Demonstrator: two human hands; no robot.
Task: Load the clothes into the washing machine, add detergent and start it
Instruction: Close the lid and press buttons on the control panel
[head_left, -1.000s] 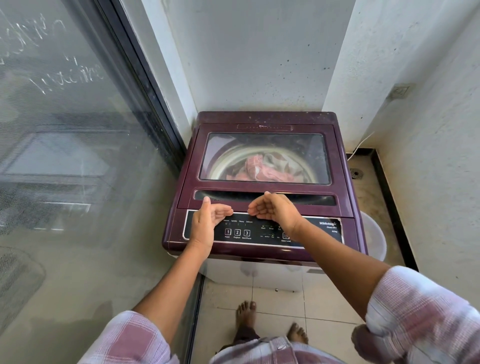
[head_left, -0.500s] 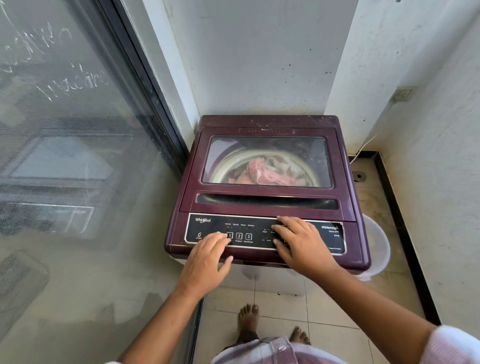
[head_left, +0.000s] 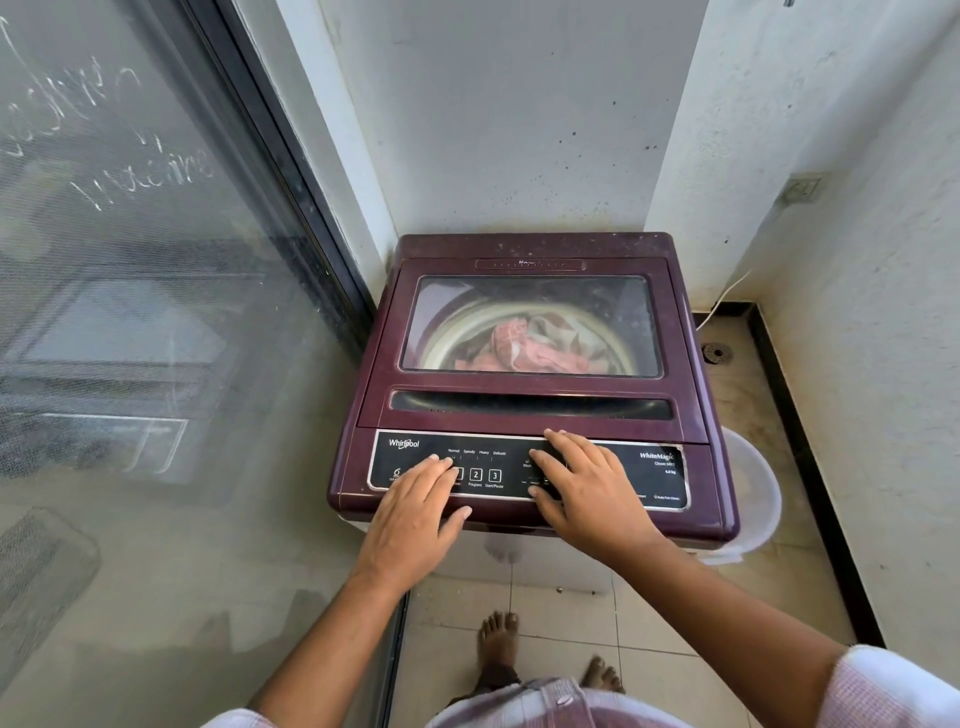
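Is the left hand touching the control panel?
Touching. The head view shows the left hand lying flat on the control panel, with its fingers straight against the surface and no gap visible.

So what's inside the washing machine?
Through the closed lid's window you can see pink and beige clothes in the drum. Anything beneath them, like detergent or water, is hidden.

Tiled floor (head_left: 675, 613), washing machine (head_left: 530, 405), white tub (head_left: 753, 493) beside it
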